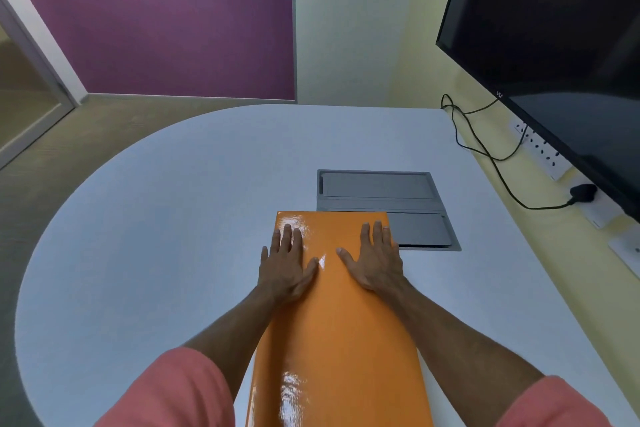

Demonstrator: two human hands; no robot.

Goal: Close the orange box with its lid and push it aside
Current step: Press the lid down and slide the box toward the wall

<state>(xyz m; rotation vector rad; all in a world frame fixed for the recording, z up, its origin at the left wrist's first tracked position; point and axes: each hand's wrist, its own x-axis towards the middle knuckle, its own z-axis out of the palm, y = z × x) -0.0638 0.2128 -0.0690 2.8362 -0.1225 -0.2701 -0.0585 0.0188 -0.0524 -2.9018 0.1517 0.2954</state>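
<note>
nearest the camera, two pink sleeves (180, 388) and bare forearms reaching forward over a long orange box (341, 340), lying lengthwise on the white table (156, 218) from the bottom edge of the view out to mid-table. glossy orange lid (332, 236) on top, apparently seated; seam between lid and box not visible from here. left hand (287, 267) flat on the lid near its far left edge, fingers spread and extended, thumb angled inward, little finger hanging just off the side. right hand (375, 262) flat near the far right edge, fingers likewise open and splayed, gripping nothing, only pressing. probably light and stiff, cardboard-like under a slick coating, so palms likely to slip if pushed from the top alone. better purchase likely along the long side walls or at the near end, palms flat against an edge, for sliding it aside. just beyond, touching or slightly under the far right corner, a grey cable hatch (381, 191) set in the tabletop; possible snag there. further right, black cables (485, 149), a wall socket strip (540, 149) and a dark television (554, 28).
</note>
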